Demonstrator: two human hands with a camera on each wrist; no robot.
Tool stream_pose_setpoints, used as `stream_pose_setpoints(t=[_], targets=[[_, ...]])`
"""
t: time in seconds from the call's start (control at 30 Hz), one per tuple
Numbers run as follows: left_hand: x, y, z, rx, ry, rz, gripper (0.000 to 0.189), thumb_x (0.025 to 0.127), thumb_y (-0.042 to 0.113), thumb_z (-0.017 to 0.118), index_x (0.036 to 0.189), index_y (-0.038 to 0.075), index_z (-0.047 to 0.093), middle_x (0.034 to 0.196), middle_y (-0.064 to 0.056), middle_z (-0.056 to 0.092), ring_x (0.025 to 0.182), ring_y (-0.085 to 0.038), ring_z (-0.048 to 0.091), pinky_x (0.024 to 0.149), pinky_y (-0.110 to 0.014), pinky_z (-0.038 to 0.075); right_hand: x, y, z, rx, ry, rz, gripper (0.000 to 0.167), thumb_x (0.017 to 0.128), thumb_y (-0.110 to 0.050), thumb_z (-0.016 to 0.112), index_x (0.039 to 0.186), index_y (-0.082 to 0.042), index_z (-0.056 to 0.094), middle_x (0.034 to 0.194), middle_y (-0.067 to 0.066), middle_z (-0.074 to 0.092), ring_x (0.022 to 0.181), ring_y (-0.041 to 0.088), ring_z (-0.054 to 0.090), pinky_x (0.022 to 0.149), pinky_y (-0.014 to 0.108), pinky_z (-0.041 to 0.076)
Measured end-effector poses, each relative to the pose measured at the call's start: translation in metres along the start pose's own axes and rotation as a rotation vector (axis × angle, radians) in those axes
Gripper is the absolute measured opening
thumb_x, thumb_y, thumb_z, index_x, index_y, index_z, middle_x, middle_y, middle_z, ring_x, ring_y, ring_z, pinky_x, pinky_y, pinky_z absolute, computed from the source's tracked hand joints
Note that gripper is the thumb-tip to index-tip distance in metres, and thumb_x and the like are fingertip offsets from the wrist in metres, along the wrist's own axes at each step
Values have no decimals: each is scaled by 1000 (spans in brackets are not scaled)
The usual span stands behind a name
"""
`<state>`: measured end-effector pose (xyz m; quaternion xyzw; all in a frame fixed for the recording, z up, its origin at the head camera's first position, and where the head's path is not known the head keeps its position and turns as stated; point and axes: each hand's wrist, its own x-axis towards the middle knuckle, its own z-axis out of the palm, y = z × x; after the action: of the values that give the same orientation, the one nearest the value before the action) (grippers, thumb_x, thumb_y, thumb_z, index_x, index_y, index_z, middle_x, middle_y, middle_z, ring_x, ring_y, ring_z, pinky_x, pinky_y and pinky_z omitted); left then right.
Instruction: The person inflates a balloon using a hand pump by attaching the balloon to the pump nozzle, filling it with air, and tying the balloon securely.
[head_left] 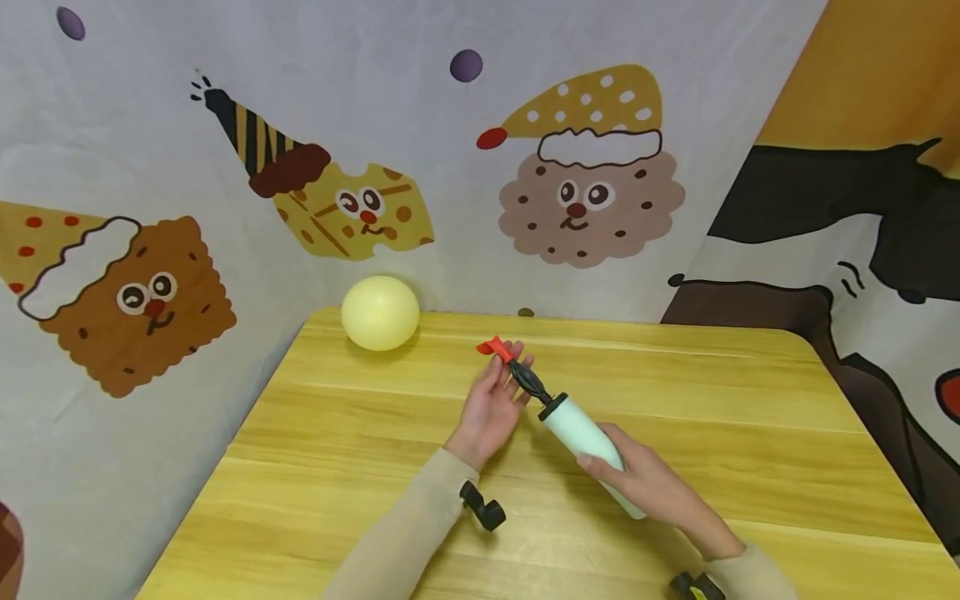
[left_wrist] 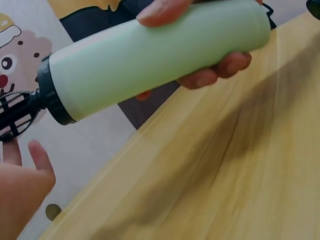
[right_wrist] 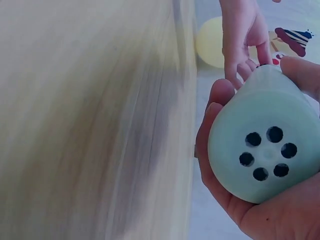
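Observation:
My right hand point(head_left: 648, 479) grips the pale mint barrel of a hand balloon pump point(head_left: 581, 433), fingers and thumb wrapped round it. The pump is tilted, its black ribbed nozzle end pointing up and left over the table. A limp red balloon point(head_left: 497, 348) sits at the nozzle tip. My left hand point(head_left: 491, 412), palm turned up, holds the balloon between thumb and fingers; its other fingers stretch out under the nozzle. In the right wrist view the pump's rounded rear end point(right_wrist: 270, 150) faces the camera, with a ring of several dark holes. The red balloon is out of the left wrist view.
An inflated pale yellow balloon point(head_left: 380, 313) rests at the back left of the wooden table point(head_left: 337, 467), near the wall cloth point(head_left: 450, 275) printed with cartoon biscuits. Black camera mounts point(head_left: 483, 507) are strapped at both wrists.

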<state>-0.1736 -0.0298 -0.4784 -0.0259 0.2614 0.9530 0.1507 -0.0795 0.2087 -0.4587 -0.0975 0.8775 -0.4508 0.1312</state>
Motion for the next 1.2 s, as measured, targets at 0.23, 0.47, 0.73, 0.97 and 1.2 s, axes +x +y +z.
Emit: stream_pose_setpoints(t=[0.23,0.47,0.73,0.97,1.2], targets=[[3,-5,-2,192,68,178,40,110,18,51,147,4,51,147,-14,58,129,-24,61,113,-39,41,2,-4,4,-34,38,-6,61,99,-42,70,143,-4,52,105,11,68,80,18,64,67,36,55],[3,-8,1,383,174,309,36,106,9,59,139,-3,53,128,-24,68,122,-35,66,107,-38,50,0,-8,3,-112,51,-8,65,98,-46,70,143,-3,51,105,11,69,78,17,62,64,34,53],[3,-2,3,488,413,296,41,96,10,76,131,-5,60,107,-15,77,98,-18,75,96,-32,56,-2,-12,8,-347,142,-79,67,97,-51,70,143,-6,54,112,11,71,87,19,65,70,41,55],[1,1,1,301,286,124,39,107,32,58,128,-1,63,112,-6,74,96,-15,65,93,-31,47,0,-13,8,-327,146,-49,69,96,-54,69,144,-7,53,114,12,70,88,22,65,70,41,55],[1,1,2,115,87,67,32,114,26,35,125,4,56,134,-14,64,125,-26,61,112,-38,40,0,-15,8,-248,130,-26,69,96,-53,70,145,-7,53,114,14,70,90,22,65,70,40,55]])
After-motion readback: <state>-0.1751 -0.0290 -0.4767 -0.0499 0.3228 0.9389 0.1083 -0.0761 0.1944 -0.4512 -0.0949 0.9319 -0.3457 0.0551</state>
